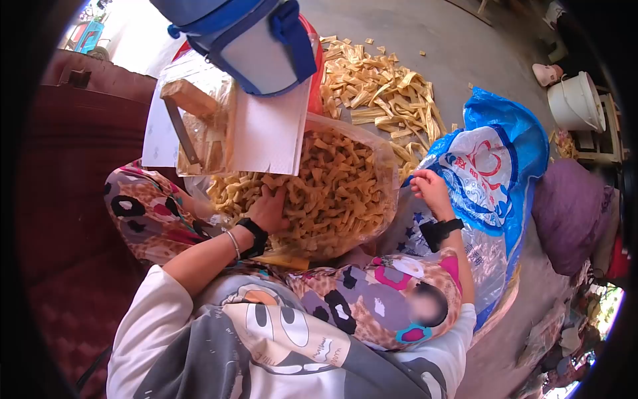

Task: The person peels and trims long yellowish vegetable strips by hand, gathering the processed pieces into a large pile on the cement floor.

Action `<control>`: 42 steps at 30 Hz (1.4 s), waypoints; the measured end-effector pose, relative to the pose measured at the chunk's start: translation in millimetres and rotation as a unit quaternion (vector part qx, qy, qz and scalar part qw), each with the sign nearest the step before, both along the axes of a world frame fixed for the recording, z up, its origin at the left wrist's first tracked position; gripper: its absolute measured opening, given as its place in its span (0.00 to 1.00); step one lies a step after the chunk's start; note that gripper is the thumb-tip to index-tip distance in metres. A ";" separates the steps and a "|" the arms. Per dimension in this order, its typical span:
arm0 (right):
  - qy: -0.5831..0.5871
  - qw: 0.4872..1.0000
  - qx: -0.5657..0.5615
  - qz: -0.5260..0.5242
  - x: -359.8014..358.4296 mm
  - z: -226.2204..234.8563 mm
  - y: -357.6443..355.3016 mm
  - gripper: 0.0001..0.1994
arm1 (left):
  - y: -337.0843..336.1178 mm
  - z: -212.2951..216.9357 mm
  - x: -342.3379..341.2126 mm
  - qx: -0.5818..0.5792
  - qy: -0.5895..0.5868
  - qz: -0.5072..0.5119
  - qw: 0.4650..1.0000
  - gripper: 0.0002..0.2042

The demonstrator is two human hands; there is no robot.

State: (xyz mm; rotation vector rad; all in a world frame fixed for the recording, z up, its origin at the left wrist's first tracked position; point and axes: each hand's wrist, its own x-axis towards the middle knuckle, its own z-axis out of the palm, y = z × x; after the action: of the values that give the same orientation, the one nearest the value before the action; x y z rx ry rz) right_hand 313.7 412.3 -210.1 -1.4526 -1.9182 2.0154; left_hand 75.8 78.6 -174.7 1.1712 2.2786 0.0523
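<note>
My left hand (268, 210) reaches into a large clear plastic bag (380, 141) full of short yellow-brown pieces (335, 183) that look like knotted strips. Its fingertips are partly buried among the pieces. My right hand (432, 191) is raised beside the bag's right rim, over a blue and white woven sack (478, 166). Its fingers are curled together; whether anything small is between them does not show. Dark bands circle both wrists. On the left, a white board (272, 136) overlaps the bag and carries a wooden block (193, 100) with a metal blade.
A blue and white bag (249, 50) stands on the board's far end. Flat yellow strips (379, 86) lie heaped on the grey floor (438, 33). A white bucket (575, 101) and a purple bundle (570, 213) are to the right. Dark red furniture (86, 166) flanks the left.
</note>
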 end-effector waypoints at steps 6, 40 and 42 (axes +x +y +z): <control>0.076 0.878 0.446 0.156 -14.4 -51.7 -20.4 0.08 | 69.8 12.7 -0.4 -0.068 -0.018 -0.116 0.991 0.37; 0.076 0.954 0.242 0.161 19.7 29.2 -96.9 0.09 | 117.7 -29.9 45.0 0.184 0.128 -0.226 0.948 0.18; 0.061 0.962 0.249 0.092 12.9 19.9 -72.4 0.09 | 120.3 -25.2 49.1 0.179 0.143 -0.230 0.946 0.17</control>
State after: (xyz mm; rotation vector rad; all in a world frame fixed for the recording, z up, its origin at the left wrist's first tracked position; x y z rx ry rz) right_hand 326.6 339.9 -190.2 -1.0354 -2.3434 1.4642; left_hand 124.8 198.9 -199.9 1.9935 2.2278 0.1270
